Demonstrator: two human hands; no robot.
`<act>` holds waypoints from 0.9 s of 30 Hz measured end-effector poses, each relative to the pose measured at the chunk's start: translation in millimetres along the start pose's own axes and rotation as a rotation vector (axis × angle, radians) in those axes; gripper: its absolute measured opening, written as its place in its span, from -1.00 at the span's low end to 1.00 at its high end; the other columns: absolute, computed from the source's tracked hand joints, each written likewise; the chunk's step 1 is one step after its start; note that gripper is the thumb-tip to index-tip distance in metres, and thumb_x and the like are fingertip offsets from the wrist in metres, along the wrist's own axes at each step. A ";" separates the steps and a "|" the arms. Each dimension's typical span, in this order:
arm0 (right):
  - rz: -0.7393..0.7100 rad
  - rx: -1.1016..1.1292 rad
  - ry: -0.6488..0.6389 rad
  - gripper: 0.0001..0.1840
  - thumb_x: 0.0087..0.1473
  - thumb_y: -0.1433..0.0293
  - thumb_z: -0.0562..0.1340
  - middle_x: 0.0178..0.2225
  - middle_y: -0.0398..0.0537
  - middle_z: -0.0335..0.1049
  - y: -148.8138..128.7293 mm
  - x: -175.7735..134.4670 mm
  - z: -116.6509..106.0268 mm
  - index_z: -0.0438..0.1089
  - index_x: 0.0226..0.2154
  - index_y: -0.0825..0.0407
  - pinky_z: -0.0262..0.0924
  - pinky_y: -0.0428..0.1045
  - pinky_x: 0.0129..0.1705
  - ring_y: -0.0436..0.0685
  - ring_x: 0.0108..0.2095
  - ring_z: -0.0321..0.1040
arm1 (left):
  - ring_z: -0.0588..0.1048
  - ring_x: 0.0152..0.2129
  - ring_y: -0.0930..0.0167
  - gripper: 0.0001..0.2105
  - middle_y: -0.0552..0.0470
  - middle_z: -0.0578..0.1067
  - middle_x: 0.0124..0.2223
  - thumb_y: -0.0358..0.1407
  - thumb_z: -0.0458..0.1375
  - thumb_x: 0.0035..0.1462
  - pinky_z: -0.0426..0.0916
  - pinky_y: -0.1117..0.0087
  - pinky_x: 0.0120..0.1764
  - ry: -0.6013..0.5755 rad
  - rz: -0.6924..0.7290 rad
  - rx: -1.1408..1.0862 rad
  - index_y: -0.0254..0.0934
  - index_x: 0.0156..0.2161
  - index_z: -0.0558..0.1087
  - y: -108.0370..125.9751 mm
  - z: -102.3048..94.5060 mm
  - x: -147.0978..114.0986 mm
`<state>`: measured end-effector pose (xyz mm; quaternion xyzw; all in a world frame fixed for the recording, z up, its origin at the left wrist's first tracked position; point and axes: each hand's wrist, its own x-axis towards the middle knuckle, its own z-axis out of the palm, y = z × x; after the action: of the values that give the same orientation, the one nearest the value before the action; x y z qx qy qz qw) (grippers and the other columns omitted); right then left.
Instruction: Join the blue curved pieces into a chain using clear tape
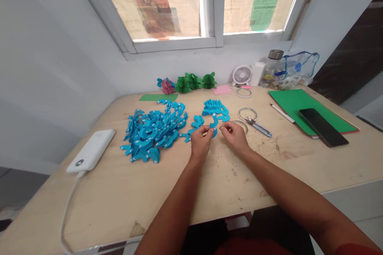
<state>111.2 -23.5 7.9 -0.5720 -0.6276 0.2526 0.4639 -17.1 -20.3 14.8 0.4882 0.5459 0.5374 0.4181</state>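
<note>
Between the thumb and fingers of my left hand (pixel 202 140) is a curved blue paper piece (pixel 214 121) with small white patches on it. My right hand (pixel 234 135) is pinched closed just to the right of that piece, a small gap away; whatever its fingertips hold is too small to make out. Left of my hands lies a large heap of blue paper cutouts (pixel 152 129), many with white patches. A smaller row of folded blue paper pieces (pixel 214 107) sits just beyond my fingers.
Tape rings (pixel 247 113) and a blue cutter (pixel 259 127) lie beside my right hand. Farther right are a pen (pixel 282 113), green sheets (pixel 290 103) and a phone (pixel 323 126). A white power bank (pixel 91 150) is at left. Green paper figures (pixel 193 82) and a fan (pixel 242 75) stand behind.
</note>
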 end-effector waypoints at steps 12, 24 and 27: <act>0.075 0.187 -0.032 -0.86 -0.14 0.34 0.17 -0.61 -0.18 0.29 4.2 3.0 4.2 0.35 -0.57 0.07 0.03 -0.12 -0.53 -0.04 -0.59 0.15 | 0.48 -0.35 0.35 -0.79 -0.06 0.54 -0.35 -0.31 0.20 -0.16 0.34 0.40 -0.34 -0.031 -0.032 -0.114 -0.35 -0.35 0.51 -7.1 0.3 1.5; 0.121 0.221 -0.021 -0.87 -0.15 0.34 0.15 -0.61 -0.18 0.25 7.9 2.6 4.9 0.30 -0.60 0.06 0.04 -0.10 -0.49 -0.02 -0.57 0.15 | 0.49 -0.43 0.43 -0.64 -0.01 0.54 -0.40 -0.32 0.26 -0.17 0.33 0.39 -0.27 -0.111 -0.151 -0.610 -0.31 -0.17 0.42 -9.2 -3.6 4.0; 0.127 0.219 -0.037 -0.86 -0.15 0.34 0.15 -0.62 -0.19 0.25 7.9 3.2 5.2 0.30 -0.60 0.06 0.04 -0.10 -0.50 -0.02 -0.57 0.15 | 0.48 -0.47 0.45 -0.70 0.01 0.53 -0.45 -0.34 0.26 -0.18 0.32 0.40 -0.27 -0.132 -0.152 -0.600 -0.31 -0.24 0.44 -8.2 -2.4 2.5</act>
<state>110.8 -17.7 -0.1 -0.5518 -0.5673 0.3587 0.4950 -20.6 -17.8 6.9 0.3347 0.3695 0.6088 0.6171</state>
